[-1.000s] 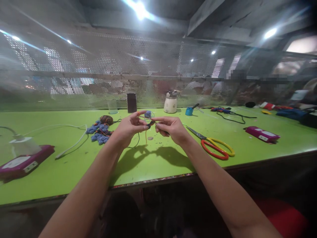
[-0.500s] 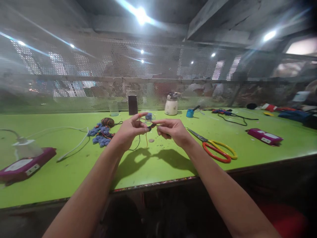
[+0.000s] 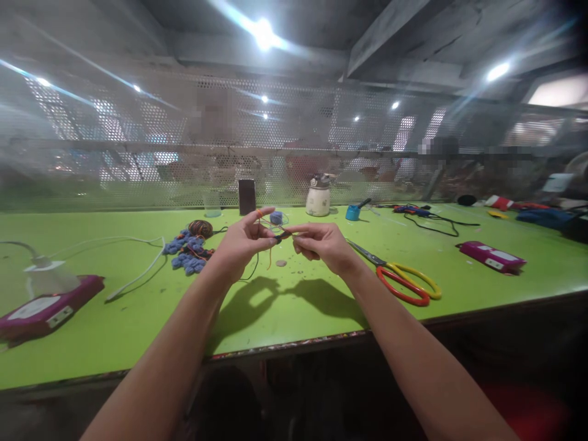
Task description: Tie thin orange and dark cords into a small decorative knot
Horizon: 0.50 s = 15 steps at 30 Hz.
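Note:
Over the table, my left hand (image 3: 239, 245) pinches a small dark piece of crochet (image 3: 281, 236) between thumb and fingers. Orange yarn is wound round its raised index finger, and loose yarn ends hang below the piece. My right hand (image 3: 324, 242) meets it from the right, closed in a pinch on what looks like a thin crochet hook (image 3: 294, 234), mostly hidden by the fingers. Behind the hands sits a small ball of blue yarn (image 3: 276, 217). Left of my left hand lie blue crocheted flowers (image 3: 189, 260) and a dark multicoloured yarn ball (image 3: 200, 228).
Scissors (image 3: 404, 282) with red and yellow handles lie right of my right forearm. Purple power strips (image 3: 491, 257) sit on both sides, a white cable (image 3: 138, 282) at left. A phone (image 3: 247, 197), a bottle (image 3: 318, 199) and a blue pot (image 3: 353, 212) stand behind on the green table (image 3: 285, 318).
Both hands stay close together at the crochet piece, with only slight finger movement. The hanging orange yarn end has shifted a little left. The view has tilted very slightly.

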Motion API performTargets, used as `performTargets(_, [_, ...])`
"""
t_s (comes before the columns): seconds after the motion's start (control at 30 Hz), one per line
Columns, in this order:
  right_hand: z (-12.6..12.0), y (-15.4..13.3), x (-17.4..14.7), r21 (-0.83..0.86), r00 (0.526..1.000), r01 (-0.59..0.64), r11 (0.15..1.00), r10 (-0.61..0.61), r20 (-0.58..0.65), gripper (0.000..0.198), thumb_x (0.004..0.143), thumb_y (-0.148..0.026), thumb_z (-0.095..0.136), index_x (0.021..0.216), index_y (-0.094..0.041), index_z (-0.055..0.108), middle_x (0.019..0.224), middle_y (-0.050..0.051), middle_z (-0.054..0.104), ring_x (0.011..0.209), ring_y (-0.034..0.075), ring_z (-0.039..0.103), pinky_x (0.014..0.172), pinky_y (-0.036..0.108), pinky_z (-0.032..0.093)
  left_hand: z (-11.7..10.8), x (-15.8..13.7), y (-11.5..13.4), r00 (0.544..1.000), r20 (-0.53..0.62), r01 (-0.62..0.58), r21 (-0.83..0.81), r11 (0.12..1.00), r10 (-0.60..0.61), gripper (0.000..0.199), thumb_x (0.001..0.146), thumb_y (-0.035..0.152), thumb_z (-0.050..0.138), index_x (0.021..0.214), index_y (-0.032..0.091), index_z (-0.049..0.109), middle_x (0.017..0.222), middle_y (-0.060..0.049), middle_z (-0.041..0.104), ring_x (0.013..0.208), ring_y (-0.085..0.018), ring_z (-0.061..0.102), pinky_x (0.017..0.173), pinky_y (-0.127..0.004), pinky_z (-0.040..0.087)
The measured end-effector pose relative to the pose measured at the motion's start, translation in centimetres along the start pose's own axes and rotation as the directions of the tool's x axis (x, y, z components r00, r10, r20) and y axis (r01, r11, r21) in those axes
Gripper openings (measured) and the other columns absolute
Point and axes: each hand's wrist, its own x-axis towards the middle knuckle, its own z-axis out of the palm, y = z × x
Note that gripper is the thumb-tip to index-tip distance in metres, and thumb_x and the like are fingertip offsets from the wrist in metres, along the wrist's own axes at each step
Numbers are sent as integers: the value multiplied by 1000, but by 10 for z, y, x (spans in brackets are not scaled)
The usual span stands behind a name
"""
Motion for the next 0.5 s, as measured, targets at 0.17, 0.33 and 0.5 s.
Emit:
performTargets(0.17, [-1,-3,-1,-53,1000,18,998,-17,8,27,77,-22,69,102,-15,74,55,-3,58,41,4,37,40,21,25,0,0,-1,999,-22,-46,0,999,46,69,63,9,76,129,11,53,70,2,61,69,-12,55,70,-27,41])
performTargets(0.33, [-2,-4,-1,-108,998,52,993,-48,42,28,78,-21,66,104,-14,74,56,-2,57,44,4,39,42,22,29,-2,0,-1,999,-26,-41,38,998,42,64,64,10,75,126,12,57,70,2,61,70,-13,55,69,-28,40])
performTargets(0.5, [-3,-3,-1,-146,997,63,987,-56,50,29,79,-22,65,105,-15,74,56,-3,56,43,4,39,43,21,30,-2,1,-1,999,-30,-22,64,998,24,64,65,11,75,127,10,56,69,1,61,68,-12,54,67,-28,39])
